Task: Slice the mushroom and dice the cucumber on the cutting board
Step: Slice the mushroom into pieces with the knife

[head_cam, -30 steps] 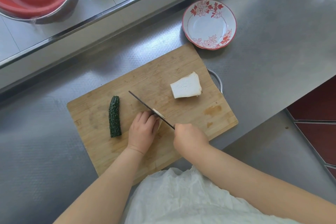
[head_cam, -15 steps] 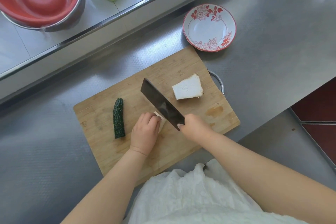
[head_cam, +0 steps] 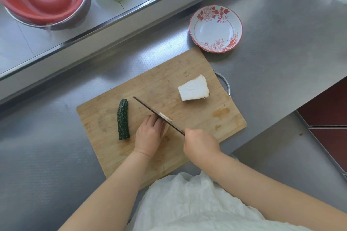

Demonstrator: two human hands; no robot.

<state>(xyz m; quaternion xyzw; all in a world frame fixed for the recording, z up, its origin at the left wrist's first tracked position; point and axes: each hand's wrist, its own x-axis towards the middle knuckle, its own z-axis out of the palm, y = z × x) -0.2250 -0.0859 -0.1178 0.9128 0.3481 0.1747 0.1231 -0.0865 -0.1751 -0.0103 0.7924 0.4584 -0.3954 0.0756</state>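
L hand [head_cam: 149, 135] curls on the small mushroom piece [head_cam: 165, 118] near the cutting board's [head_cam: 187, 65] front edge, R hand [head_cam: 200, 144] grips the cleaver [head_cam: 157, 114], blade edge-down across it, just beside L fingertips.

No readable text, label, brand, number or sign is shown on anything in the scene.

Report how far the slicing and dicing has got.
Done: nothing finished that shows. In hand: left hand holds a mushroom piece under the knife gripped by the right hand. Left: the big mushroom chunk and the whole cucumber.
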